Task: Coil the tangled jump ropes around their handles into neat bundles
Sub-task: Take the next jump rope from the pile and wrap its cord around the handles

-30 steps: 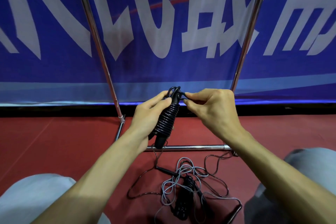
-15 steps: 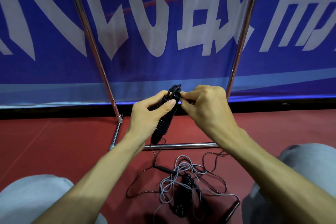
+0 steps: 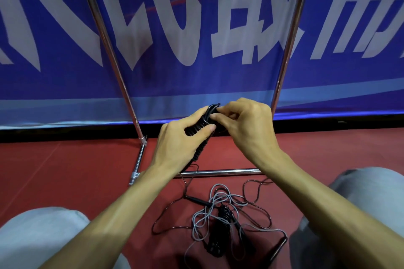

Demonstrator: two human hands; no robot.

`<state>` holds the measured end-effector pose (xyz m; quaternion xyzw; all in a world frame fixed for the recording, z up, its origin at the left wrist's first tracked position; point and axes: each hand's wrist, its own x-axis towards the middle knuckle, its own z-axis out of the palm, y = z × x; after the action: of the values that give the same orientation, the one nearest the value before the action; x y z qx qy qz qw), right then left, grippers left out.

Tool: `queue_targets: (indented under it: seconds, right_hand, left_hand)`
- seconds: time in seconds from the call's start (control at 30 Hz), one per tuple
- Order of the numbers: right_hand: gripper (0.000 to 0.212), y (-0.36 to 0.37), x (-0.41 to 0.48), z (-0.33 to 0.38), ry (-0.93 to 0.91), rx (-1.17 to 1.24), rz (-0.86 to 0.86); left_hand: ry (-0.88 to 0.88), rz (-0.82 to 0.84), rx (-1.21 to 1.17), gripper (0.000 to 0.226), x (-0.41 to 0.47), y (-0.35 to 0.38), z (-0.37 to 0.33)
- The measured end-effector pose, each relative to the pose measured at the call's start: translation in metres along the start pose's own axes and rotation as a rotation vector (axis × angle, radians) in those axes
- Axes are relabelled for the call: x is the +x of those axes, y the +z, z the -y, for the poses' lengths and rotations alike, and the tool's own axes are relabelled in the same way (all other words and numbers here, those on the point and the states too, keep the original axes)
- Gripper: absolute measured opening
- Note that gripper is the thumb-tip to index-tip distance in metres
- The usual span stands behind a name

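Above red floor [image 3: 65, 181], we hold black coiled bundle [image 3: 203, 120] tilted, top end leaning right. Left hand [image 3: 181, 140] grips its middle, thumb curled across coils. Right hand [image 3: 247, 129] pinches rope at top end between thumb and fingertips. Below, between our grey-clad knees [image 3: 39, 236], tangle [image 3: 218, 214] of grey and black ropes lies loose on floor. Metal frame [image 3: 218, 173] stands just beyond it, blue banner [image 3: 175, 17] behind.

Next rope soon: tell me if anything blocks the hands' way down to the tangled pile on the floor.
Nothing visible blocks it. The pile lies uncovered below, but left hand and right hand both hold the coiled bundle.
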<state>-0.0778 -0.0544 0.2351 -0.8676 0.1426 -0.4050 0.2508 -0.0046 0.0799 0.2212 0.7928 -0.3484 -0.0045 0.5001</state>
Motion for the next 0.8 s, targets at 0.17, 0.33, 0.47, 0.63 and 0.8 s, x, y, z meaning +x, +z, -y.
queue_targets:
  seconds: [0.17,0.33,0.47,0.63,0.8]
  right_hand:
    - [0.024,0.003,-0.003,-0.003,-0.001,0.036,0.151]
    - [0.025,-0.008,0.0,0.001,0.217,0.189,0.076]
    - [0.049,-0.006,-0.002,-0.002,0.317,0.239,0.179]
    - [0.048,0.0,-0.002,-0.008,0.333,0.231,0.374]
    - [0.031,-0.003,0.001,-0.006,0.431,0.495,0.462]
  left_hand:
    - [0.056,0.003,-0.021,0.028,0.003,-0.003,0.008]
    - [0.106,0.043,0.063,0.044,0.006,-0.006,0.011]
    - [0.227,0.138,0.227,0.05,0.008,-0.012,0.015]
    - [0.266,0.103,0.368,0.052,0.003,-0.018,0.015]
    - [0.277,0.027,0.311,0.042,0.007,-0.019,0.018]
